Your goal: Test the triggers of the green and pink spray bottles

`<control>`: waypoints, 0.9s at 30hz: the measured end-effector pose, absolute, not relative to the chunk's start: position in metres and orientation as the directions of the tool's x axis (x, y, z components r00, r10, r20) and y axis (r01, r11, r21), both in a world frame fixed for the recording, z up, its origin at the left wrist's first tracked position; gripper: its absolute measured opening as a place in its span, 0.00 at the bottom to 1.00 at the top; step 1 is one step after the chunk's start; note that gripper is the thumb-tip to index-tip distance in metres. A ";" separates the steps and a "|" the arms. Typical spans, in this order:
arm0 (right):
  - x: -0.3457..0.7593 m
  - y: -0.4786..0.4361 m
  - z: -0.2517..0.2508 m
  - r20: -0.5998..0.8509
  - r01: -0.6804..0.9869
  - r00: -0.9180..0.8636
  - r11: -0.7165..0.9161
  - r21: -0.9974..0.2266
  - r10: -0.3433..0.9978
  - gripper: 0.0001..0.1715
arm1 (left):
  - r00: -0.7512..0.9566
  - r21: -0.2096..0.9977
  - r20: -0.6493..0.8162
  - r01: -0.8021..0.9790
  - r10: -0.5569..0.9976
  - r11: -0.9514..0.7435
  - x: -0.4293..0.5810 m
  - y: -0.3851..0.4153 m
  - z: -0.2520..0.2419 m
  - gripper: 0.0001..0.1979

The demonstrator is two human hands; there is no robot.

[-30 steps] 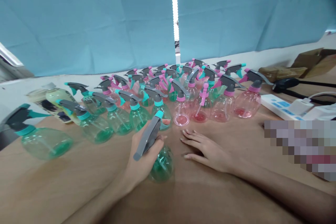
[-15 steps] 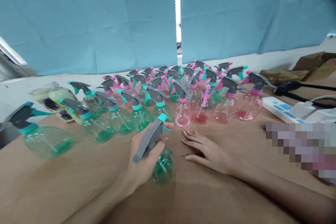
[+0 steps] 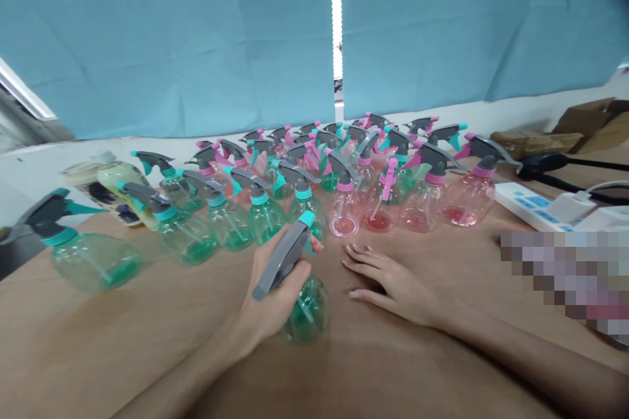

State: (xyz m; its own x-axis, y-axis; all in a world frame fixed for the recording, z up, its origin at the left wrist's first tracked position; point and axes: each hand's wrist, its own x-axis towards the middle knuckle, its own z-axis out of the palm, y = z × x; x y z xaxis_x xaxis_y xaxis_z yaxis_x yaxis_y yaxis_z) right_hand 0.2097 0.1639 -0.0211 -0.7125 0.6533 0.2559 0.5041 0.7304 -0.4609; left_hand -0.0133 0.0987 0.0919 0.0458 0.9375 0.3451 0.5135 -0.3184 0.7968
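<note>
My left hand (image 3: 278, 281) is wrapped around the neck of a green spray bottle (image 3: 307, 314) with a grey trigger head and teal nozzle. The bottle is upright near the middle of the table, its collar hidden by my fingers. My right hand (image 3: 393, 281) lies on the tabletop to the right of it, fingers spread and nothing in them. Just beyond my hands stand more bottles, among them a green spray bottle (image 3: 268, 217) with a teal collar and a pink spray bottle (image 3: 344, 209) with a pink collar.
Several green and pink spray bottles fill the table (image 3: 162, 340) toward the wall; one green bottle (image 3: 95, 262) stands at far left. Behind are two labelled bottles (image 3: 120, 177). A white power strip (image 3: 528, 203), black cable and cardboard (image 3: 590, 121) occupy the right.
The whole view has shifted slightly, with everything a little further right. My left hand keeps its hold on the green spray bottle, and my right hand stays flat on the table.
</note>
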 end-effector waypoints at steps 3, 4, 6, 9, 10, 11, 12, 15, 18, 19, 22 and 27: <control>0.209 0.164 -0.021 0.251 0.506 -0.718 0.735 -0.452 0.649 0.35 | 0.050 0.788 0.365 0.516 0.930 -0.337 -0.013 0.099 0.093 0.08; 0.210 0.164 -0.022 0.254 0.504 -0.719 0.737 -0.451 0.647 0.35 | 0.052 0.787 0.367 0.516 0.929 -0.339 -0.012 0.099 0.093 0.08; 0.210 0.165 -0.022 0.266 0.496 -0.718 0.740 -0.454 0.643 0.34 | 0.050 0.786 0.371 0.516 0.927 -0.342 -0.012 0.099 0.093 0.07; 0.210 0.165 -0.023 0.280 0.485 -0.716 0.744 -0.460 0.640 0.34 | 0.038 0.789 0.362 0.519 0.931 -0.329 -0.012 0.099 0.094 0.05; 0.210 0.165 -0.023 0.279 0.485 -0.717 0.745 -0.458 0.639 0.34 | 0.033 0.790 0.360 0.520 0.932 -0.324 -0.011 0.099 0.094 0.05; 0.210 0.165 -0.023 0.276 0.487 -0.719 0.746 -0.455 0.638 0.34 | 0.030 0.789 0.360 0.524 0.933 -0.321 -0.011 0.099 0.094 0.05; 0.210 0.165 -0.023 0.272 0.489 -0.721 0.746 -0.452 0.638 0.34 | 0.025 0.787 0.361 0.528 0.932 -0.319 -0.011 0.099 0.094 0.05; 0.210 0.165 -0.023 0.269 0.490 -0.721 0.745 -0.454 0.638 0.35 | 0.029 0.791 0.338 0.533 0.941 -0.300 -0.012 0.100 0.095 0.08; 0.210 0.165 -0.023 0.274 0.486 -0.722 0.747 -0.453 0.635 0.34 | 0.050 0.819 0.311 0.492 0.949 -0.295 -0.011 0.100 0.096 0.13; 0.210 0.165 -0.023 0.274 0.487 -0.723 0.749 -0.448 0.634 0.34 | 0.052 0.834 0.308 0.467 0.950 -0.295 -0.010 0.100 0.096 0.14; 0.210 0.166 -0.025 0.276 0.491 -0.723 0.752 -0.439 0.633 0.34 | 0.050 0.873 0.287 0.398 0.957 -0.283 -0.009 0.099 0.097 0.17; 0.209 0.167 -0.026 0.307 0.470 -0.719 0.762 -0.445 0.623 0.34 | 0.032 0.898 0.259 0.360 0.965 -0.252 -0.008 0.097 0.094 0.17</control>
State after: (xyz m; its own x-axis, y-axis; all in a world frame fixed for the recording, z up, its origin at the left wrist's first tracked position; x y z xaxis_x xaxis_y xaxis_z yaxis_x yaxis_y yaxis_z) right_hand 0.2094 0.1666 -0.0260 -0.7194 0.6230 0.3072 0.4700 0.7622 -0.4452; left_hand -0.0078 0.0972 0.0941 0.0318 0.9655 0.2585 0.3596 -0.2524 0.8983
